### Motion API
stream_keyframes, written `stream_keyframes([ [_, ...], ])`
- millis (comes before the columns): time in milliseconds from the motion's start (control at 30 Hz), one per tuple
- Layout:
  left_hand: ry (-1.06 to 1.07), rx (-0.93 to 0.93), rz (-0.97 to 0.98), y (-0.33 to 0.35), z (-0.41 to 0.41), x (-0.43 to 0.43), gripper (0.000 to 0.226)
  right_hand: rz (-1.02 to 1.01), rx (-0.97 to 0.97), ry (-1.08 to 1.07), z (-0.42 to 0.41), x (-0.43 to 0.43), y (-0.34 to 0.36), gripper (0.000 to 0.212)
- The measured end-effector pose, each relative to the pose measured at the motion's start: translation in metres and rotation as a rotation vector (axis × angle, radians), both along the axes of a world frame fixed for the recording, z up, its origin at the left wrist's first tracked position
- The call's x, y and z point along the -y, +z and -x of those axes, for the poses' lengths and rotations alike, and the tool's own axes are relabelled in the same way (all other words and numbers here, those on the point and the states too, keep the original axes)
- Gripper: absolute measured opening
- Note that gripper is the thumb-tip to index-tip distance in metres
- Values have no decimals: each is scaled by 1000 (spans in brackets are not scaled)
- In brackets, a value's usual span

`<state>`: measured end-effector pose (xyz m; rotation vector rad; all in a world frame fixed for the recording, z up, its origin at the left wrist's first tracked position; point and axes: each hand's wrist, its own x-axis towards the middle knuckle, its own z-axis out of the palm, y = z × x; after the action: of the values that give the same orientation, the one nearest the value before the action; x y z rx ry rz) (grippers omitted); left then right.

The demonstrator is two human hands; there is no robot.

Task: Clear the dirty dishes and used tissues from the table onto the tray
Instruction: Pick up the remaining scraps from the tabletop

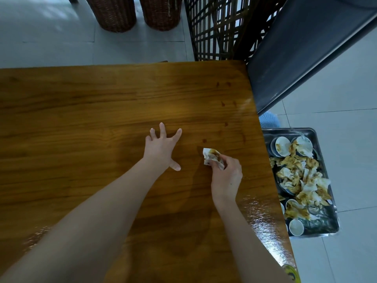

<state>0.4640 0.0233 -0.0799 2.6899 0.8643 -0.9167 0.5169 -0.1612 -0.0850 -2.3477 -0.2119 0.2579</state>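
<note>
Around the wooden table [81,109] there are two woven wicker baskets [114,15] on the pale tiled floor [51,37] beyond the far edge, a dark lattice screen [220,27] at the far right corner, and a slanted grey-blue panel [295,58] beside it. Down on the floor to the right sits the metal tray [289,130] – rectangular, shiny, packed with white bowls [282,146] and a heap of crumpled, brown-stained tissues [302,176]. The table's right edge hides the tray's left side.

On the glossy, grained tabletop, the left hand [161,148] lies flat with fingers spread wide, gripping nothing. The right hand [226,176] pinches a crumpled white tissue [212,158] smeared with brown sauce, holding it down against the wood – well apart from the tray. Small brown sauce drops [204,141] dot the surface just beyond it, trailing toward the far right corner.
</note>
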Motion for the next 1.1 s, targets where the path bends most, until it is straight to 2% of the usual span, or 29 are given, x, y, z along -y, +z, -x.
stream_keyframes([
  [233, 13, -8, 6, 2, -1, 1, 131, -67, -15, -13, -1, -9, -1, 21],
  [333, 16, -5, 3, 2, -1, 2, 130, -123, -13, 46, -13, -17, 0, 18],
  [467, 23, -3, 9, 3, -1, 3, 129, -73, 33, 176, -47, -50, 2, 13],
  [633, 26, -9, 13, 3, -3, 2, 128, -36, 43, 226, -69, -77, 4, 9],
  [767, 14, -14, 15, 4, -2, 2, 129, -47, 54, 261, -46, -54, 6, 9],
  [867, 8, -13, 20, 5, -2, 2, 129, -40, -9, 288, -16, -26, 2, 14],
  [1000, 9, 6, 22, 2, -1, 0, 129, -55, -103, 236, 14, 3, -2, 18],
  [1100, 11, 16, 13, -1, 1, 1, 130, -74, -100, 225, 18, 10, -4, 20],
])
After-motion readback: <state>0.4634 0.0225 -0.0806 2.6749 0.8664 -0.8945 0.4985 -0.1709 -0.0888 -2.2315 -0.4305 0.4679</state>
